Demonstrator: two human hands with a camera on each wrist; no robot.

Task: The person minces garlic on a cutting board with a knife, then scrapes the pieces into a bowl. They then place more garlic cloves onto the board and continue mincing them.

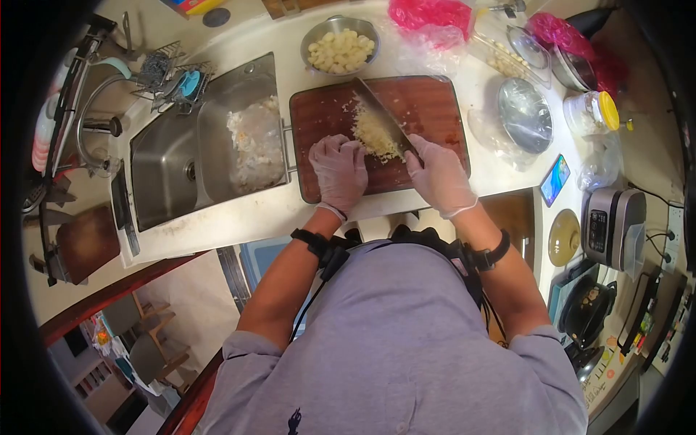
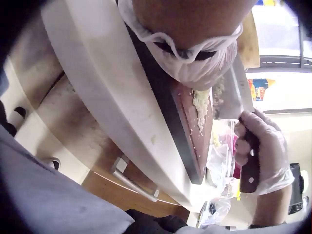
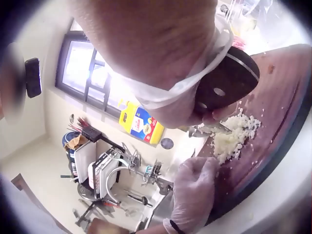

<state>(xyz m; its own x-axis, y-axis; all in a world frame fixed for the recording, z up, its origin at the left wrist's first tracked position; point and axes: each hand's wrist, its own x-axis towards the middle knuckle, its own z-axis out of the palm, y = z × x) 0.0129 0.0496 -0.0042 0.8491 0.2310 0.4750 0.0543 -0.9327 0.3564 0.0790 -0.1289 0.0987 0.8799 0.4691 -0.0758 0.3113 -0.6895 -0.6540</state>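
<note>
My right hand [image 1: 444,176], in a clear glove, grips the dark riveted handle of a cleaver [image 1: 383,109]. Its broad blade stands on edge, slanting across a heap of minced garlic [image 1: 370,134] on the brown cutting board [image 1: 435,98]. On the board's left side rests my gloved left hand [image 1: 338,174], fingers loosely bent, holding nothing. The right wrist view shows that left hand [image 3: 195,190] right beside the minced garlic [image 3: 234,139]. In the left wrist view, the right hand [image 2: 268,151] wraps the cleaver's handle [image 2: 250,170], and the left hand [image 2: 204,68] covers part of the board.
A metal bowl [image 1: 319,30] of peeled garlic cloves stands behind the board. Left is a double sink [image 1: 163,170] with pale peelings [image 1: 254,141]. To the right are a plastic-covered bowl [image 1: 525,116], a yellow-lidded jar [image 1: 589,114], a phone [image 1: 555,180] and a clear container [image 1: 507,47].
</note>
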